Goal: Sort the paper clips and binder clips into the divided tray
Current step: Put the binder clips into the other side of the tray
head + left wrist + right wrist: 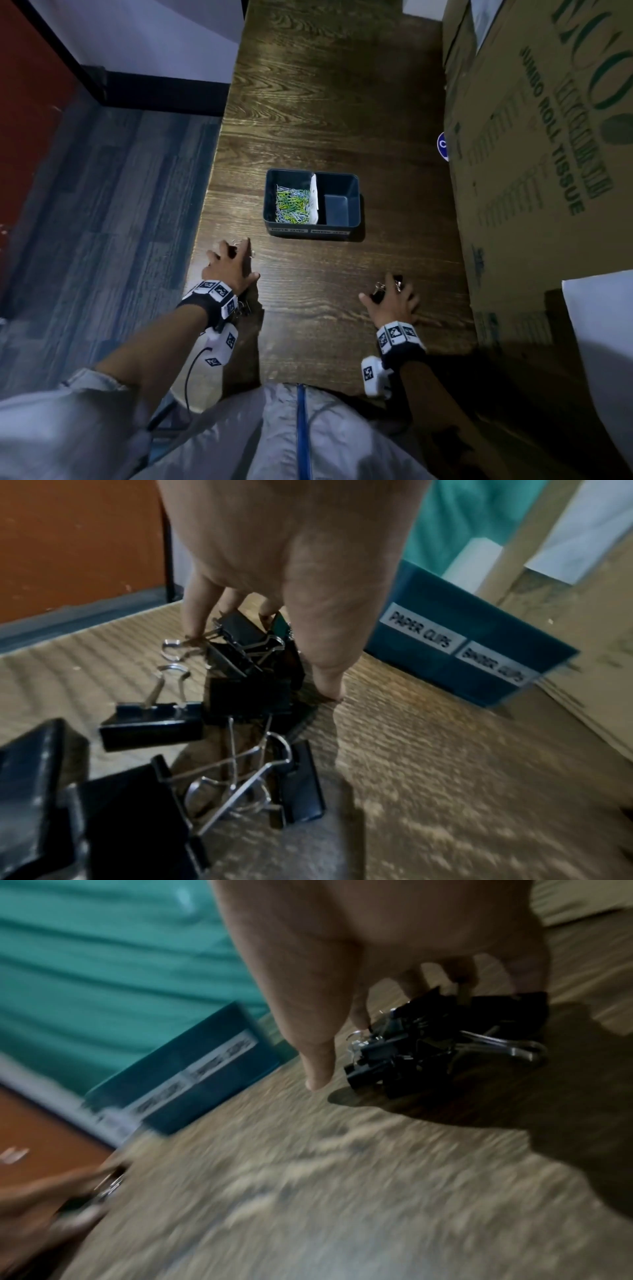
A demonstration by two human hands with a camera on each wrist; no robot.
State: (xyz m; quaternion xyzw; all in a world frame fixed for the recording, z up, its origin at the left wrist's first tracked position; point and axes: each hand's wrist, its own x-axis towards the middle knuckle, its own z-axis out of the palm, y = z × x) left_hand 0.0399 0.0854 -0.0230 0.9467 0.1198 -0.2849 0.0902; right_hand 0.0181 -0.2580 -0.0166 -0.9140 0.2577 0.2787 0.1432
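Resting on a dark wood-grain table (pixel 325 102) is a small rectangular plastic tray (pixel 354 202), deep blue, with rounded corners and a white divider (pixel 314 198) splitting it in two. The left compartment holds a loose heap of thin wire paper clips (pixel 291 204), green, yellow and pale. The right compartment shows only its smooth floor. Two white labels on the front wall read "PAPER CLIPS" (pixel 422 629) and "BINDER CLIPS" (pixel 493 666).

The left hand (pixel 227 265) sits near the table's left edge, fingers bent down around a cluster of black binder clips (pixel 246 647), thumb tip touching the wood. More binder clips (pixel 150 723) lie on the table behind that hand, toward the wrist: glossy black folded bodies with shiny bent-wire handles, some handles crossed over each other.

The right hand (pixel 392 301) is lower right, well apart from the left, fingers curled down over another bunch of black binder clips (pixel 428 1042) with silver loops sticking out. That view is blurred, so I cannot tell whether the bunch is lifted or on the wood.

Both hands are nearer the person than the tray.

A large brown cardboard box (pixel 548 154) with green print stands along the right side of the table. Left of the table: grey-blue plank floor (pixel 102 222), a red wall panel (pixel 27 120), dark skirting. Lighting is dim.
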